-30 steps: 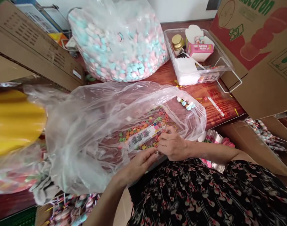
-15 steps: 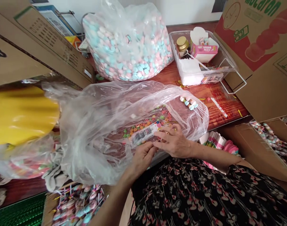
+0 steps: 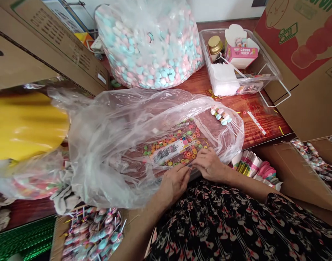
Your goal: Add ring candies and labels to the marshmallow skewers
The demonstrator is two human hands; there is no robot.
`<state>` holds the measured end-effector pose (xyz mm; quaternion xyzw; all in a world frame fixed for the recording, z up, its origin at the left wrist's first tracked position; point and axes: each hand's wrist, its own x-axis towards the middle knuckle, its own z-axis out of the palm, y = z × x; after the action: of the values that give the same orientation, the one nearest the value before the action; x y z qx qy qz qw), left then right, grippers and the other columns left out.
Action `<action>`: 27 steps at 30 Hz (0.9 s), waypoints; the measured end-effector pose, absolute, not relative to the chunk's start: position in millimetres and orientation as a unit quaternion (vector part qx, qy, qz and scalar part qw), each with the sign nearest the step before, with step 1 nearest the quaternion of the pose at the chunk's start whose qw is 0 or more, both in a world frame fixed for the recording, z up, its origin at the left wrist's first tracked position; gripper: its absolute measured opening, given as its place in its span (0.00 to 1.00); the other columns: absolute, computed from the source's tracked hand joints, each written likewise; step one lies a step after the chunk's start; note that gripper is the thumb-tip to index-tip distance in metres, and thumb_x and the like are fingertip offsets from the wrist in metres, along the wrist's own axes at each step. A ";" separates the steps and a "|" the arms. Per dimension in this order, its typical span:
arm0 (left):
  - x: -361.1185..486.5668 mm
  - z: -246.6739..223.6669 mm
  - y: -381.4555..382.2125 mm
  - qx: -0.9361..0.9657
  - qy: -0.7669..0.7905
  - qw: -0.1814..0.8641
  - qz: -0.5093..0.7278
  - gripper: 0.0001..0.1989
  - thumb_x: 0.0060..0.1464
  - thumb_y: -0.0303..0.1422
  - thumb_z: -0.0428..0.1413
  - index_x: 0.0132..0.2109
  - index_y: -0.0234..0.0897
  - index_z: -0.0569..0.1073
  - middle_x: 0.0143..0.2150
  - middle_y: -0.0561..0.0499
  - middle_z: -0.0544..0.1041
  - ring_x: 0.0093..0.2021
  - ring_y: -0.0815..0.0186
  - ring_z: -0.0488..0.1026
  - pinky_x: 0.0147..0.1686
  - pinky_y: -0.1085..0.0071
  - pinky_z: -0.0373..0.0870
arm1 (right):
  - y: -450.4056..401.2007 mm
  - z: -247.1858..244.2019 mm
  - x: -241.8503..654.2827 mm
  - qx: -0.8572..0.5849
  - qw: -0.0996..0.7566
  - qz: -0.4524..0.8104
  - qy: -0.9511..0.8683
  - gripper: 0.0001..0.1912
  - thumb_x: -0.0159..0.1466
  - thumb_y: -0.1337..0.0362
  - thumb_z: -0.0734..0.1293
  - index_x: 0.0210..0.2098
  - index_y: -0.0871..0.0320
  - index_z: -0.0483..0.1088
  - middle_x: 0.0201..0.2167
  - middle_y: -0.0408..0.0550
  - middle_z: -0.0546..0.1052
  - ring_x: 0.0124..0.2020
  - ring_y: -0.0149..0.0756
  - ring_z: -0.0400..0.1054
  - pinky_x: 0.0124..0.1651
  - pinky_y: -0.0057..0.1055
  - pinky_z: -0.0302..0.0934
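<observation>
The left hand (image 3: 176,183) and the right hand (image 3: 209,165) are at the near edge of a flat pack of colourful candy rings (image 3: 172,150), which lies inside a clear plastic bag (image 3: 108,156) on a wooden table (image 3: 263,125). The fingers (image 3: 201,156) are bent and touch the pack, but I cannot tell if they grip it

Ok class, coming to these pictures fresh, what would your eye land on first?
A huge bag of pink and blue candies towers behind on the wooden table. In front, the left hand and right hand meet at colourful candy rings inside a loose plastic bag.
</observation>
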<state>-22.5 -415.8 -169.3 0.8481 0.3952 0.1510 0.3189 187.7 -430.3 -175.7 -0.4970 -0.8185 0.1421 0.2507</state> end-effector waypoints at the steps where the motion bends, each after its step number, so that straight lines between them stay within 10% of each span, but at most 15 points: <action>1: -24.2 -169.9 -414.4 0.829 0.407 0.342 0.174 0.16 0.64 0.34 0.48 0.36 0.36 0.78 0.32 0.46 0.76 0.33 0.65 0.72 0.36 0.70 0.68 | -424.8 -172.5 198.3 -0.503 0.257 0.140 -0.813 0.10 0.68 0.65 0.63 0.35 0.55 0.76 0.34 0.44 0.80 0.41 0.39 0.66 0.44 0.38 0.53; 10: -48.0 -168.0 -402.8 0.374 0.586 0.650 0.306 0.15 0.44 0.42 0.66 0.35 0.36 0.79 0.22 0.55 0.73 0.18 0.72 0.66 0.15 0.78 0.54 | -373.7 -171.9 270.0 -0.472 0.063 0.084 -0.875 0.09 0.65 0.69 0.66 0.36 0.55 0.80 0.36 0.49 0.77 0.43 0.41 0.60 0.45 0.37 0.46; 27: -22.8 -163.2 -410.0 0.296 0.583 0.676 0.340 0.14 0.39 0.38 0.68 0.33 0.35 0.77 0.24 0.54 0.77 0.22 0.70 0.72 0.22 0.76 0.67 | -362.7 -188.6 270.7 -0.388 0.060 0.027 -0.919 0.05 0.64 0.68 0.66 0.37 0.59 0.75 0.44 0.53 0.74 0.42 0.41 0.58 0.42 0.37 0.44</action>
<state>-22.8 -410.0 -163.2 0.2964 0.5830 0.3397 0.6759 270.7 -362.7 -188.6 -0.3876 -0.9195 0.0271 0.0603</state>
